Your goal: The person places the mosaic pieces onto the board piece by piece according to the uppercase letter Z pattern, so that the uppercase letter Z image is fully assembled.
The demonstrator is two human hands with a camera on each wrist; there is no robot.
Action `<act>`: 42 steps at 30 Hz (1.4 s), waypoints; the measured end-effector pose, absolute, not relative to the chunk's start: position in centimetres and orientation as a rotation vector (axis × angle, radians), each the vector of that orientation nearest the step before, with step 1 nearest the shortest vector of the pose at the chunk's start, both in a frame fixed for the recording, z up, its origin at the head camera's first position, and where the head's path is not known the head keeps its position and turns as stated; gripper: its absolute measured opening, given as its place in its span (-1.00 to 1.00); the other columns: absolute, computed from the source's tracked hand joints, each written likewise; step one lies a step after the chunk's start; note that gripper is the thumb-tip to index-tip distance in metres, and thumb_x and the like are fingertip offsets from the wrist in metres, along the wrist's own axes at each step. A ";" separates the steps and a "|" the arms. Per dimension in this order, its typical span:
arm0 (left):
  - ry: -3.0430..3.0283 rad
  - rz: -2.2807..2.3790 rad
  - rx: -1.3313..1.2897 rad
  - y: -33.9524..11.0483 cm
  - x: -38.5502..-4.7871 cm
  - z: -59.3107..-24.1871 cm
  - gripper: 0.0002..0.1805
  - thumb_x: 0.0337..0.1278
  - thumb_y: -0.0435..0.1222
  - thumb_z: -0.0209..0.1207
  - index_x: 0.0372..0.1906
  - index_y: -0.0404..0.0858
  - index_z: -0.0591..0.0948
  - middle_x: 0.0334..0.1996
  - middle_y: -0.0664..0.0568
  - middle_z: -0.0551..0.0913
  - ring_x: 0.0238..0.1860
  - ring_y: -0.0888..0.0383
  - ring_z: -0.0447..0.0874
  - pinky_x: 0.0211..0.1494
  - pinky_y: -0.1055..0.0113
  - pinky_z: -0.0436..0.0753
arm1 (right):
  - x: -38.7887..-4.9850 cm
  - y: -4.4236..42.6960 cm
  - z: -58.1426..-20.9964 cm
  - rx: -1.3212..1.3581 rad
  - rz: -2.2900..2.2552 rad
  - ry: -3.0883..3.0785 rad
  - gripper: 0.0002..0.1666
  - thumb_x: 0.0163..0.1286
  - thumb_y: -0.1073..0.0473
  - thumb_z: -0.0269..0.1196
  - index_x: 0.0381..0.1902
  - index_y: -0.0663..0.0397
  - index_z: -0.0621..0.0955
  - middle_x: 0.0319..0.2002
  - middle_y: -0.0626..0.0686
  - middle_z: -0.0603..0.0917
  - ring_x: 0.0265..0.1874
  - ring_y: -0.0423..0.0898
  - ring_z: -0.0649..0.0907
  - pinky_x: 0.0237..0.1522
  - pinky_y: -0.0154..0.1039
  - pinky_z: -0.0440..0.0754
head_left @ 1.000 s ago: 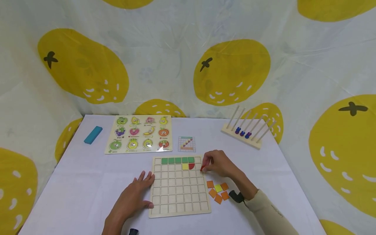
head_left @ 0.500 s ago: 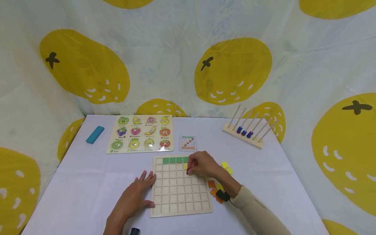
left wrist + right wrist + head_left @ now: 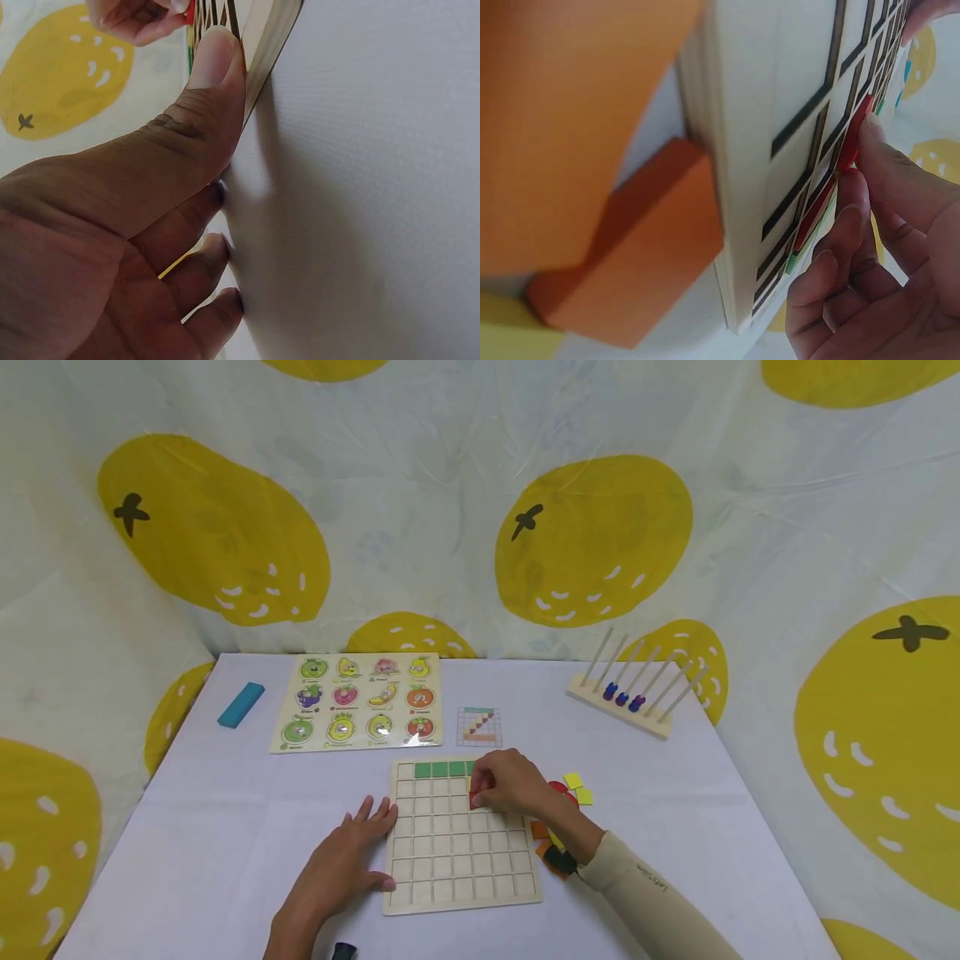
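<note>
While the left edge of the board (image 3: 441,867) is touched by the spread left hand (image 3: 337,862), a flat red piece (image 3: 473,800) is pinched by the thumb and fingertips of the right hand (image 3: 514,782). It is held at the board, nearer the far edge and just right of middle. From the right wrist, its long side is seen slanting from fingers up to thumb. Some red is seen past the fingertips, toward the board's left edge. Its full shape is hidden by the hand.
</note>
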State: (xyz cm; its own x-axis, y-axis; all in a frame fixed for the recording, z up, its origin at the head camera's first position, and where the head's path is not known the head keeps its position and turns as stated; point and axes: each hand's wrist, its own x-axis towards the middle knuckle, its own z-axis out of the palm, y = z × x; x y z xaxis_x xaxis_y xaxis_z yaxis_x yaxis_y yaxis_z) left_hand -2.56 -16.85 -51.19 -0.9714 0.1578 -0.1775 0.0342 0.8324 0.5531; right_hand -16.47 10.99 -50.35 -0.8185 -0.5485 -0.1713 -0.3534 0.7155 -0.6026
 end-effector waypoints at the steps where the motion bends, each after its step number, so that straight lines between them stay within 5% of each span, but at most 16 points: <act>1: 2.797 0.840 0.148 -16.8 -2.6 -51.2 0.22 -0.52 -0.15 0.74 0.52 -0.20 0.49 0.57 -0.07 0.42 0.69 -0.18 0.18 0.63 -0.30 0.33 | -16.4 11.0 -50.3 -0.700 -0.802 2.588 -0.76 0.23 0.14 0.61 -0.46 -0.23 0.71 -0.54 -0.19 0.61 -0.46 -0.21 0.57 -0.35 -0.33 0.54; 14: 2.784 0.838 0.137 -16.8 -2.5 -51.1 0.23 -0.53 -0.15 0.74 0.53 -0.19 0.49 0.57 -0.07 0.42 0.69 -0.18 0.17 0.64 -0.29 0.32 | -16.2 11.0 -49.8 -0.694 -0.805 2.547 -0.78 0.25 0.13 0.60 -0.49 -0.21 0.74 -0.55 -0.18 0.63 -0.47 -0.21 0.58 -0.40 -0.35 0.56; 21: 2.789 0.839 0.133 -16.8 -2.6 -51.0 0.22 -0.53 -0.15 0.74 0.53 -0.18 0.49 0.57 -0.06 0.42 0.69 -0.19 0.18 0.61 -0.33 0.34 | -16.6 12.1 -49.6 -0.753 -0.855 2.571 -0.85 0.24 0.09 0.60 -0.35 -0.16 0.78 -0.53 -0.20 0.64 -0.48 -0.23 0.58 -0.37 -0.35 0.55; 35: 2.801 0.842 0.158 -16.9 -2.6 -51.1 0.22 -0.54 -0.14 0.74 0.52 -0.21 0.49 0.56 -0.09 0.43 0.68 -0.19 0.19 0.63 -0.30 0.33 | -18.4 19.8 -48.6 -0.543 -0.900 2.684 -0.75 0.27 0.13 0.58 -0.12 -0.05 0.77 -0.41 -0.13 0.68 -0.48 -0.14 0.58 -0.47 -0.34 0.59; 42: 2.799 0.838 0.175 -16.9 -2.6 -51.0 0.21 -0.52 -0.14 0.73 0.52 -0.23 0.49 0.56 -0.10 0.43 0.68 -0.19 0.20 0.64 -0.28 0.32 | -18.5 23.5 -49.1 -0.425 -0.861 2.756 -0.78 0.27 0.18 0.57 -0.14 -0.04 0.78 -0.37 -0.10 0.68 -0.34 -0.10 0.56 -0.32 -0.35 0.58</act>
